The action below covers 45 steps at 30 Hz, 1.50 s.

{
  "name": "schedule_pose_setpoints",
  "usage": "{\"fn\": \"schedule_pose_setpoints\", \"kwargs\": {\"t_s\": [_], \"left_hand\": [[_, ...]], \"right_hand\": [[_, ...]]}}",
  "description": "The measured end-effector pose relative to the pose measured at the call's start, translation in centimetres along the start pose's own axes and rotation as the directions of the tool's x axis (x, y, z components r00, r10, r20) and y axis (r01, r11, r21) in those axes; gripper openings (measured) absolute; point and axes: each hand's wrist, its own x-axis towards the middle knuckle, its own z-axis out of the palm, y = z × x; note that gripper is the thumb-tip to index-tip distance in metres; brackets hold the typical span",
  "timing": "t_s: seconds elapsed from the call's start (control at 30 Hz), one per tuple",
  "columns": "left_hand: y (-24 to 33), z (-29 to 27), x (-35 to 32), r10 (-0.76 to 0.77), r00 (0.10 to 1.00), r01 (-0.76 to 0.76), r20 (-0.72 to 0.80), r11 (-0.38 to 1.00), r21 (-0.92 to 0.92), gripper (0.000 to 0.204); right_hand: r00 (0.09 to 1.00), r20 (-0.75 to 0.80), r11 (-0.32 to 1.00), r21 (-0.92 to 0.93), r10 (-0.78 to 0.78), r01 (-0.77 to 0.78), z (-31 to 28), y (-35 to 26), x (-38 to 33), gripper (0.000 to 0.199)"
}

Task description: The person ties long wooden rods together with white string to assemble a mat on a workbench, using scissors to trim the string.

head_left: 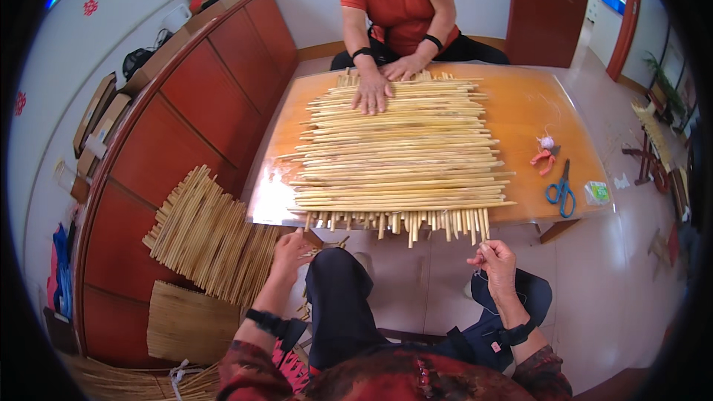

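Observation:
A mat of pale straw stalks (401, 152) lies in crossed layers on the orange table (531, 115), its lower stalk ends sticking out over the near edge. My left hand (291, 251) is just below the mat's left corner, its fingers pinched around a stalk end. My right hand (494, 261) is raised below the mat's right corner, fingers closed on what looks like a thin thread. Across the table a person in an orange shirt presses both hands (382, 82) flat on the far end of the mat.
Blue-handled scissors (561, 191), small orange snips (544, 157), a ball of thread (547, 142) and a small green packet (596, 192) lie on the table's right side. Finished straw mats (212, 241) lean against the red cabinet (186, 130) at left. A red door (548, 7) stands behind.

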Motion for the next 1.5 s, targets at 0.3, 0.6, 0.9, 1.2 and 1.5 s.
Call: {"fn": "schedule_pose_setpoints", "kwargs": {"t_s": [0.3,0.6,0.9,1.2,1.5], "left_hand": [[-1.6,1.0,4.6,0.004,0.990,0.010,0.141,0.995,-0.100,0.024],[-1.8,-0.2,0.6,0.045,0.994,-0.045,0.098,0.999,-0.008,0.026],[-2.3,-1.5,-2.2,0.045,0.995,-0.051,0.094,0.997,0.062,0.027],[0.2,-2.2,-1.9,0.134,0.985,-0.169,0.109,0.880,0.445,0.029],[-0.6,-1.9,2.7,0.024,0.953,0.035,0.302,0.982,-0.188,0.028]], "right_hand": [[1.000,0.011,0.999,-0.049,0.021,-0.021,-0.3,0.1,-0.3,0.009],[1.000,-0.020,0.997,-0.078,-0.006,0.004,-1.0,-0.7,-2.9,0.011],[0.998,-0.020,0.989,-0.128,0.066,-0.068,-1.9,-0.4,-5.2,0.012],[0.983,-0.057,0.964,-0.191,0.175,-0.183,-1.5,-1.0,-5.4,0.013],[0.996,-0.084,0.916,-0.401,-0.013,-0.022,-2.6,-4.6,-1.6,0.018]]}}
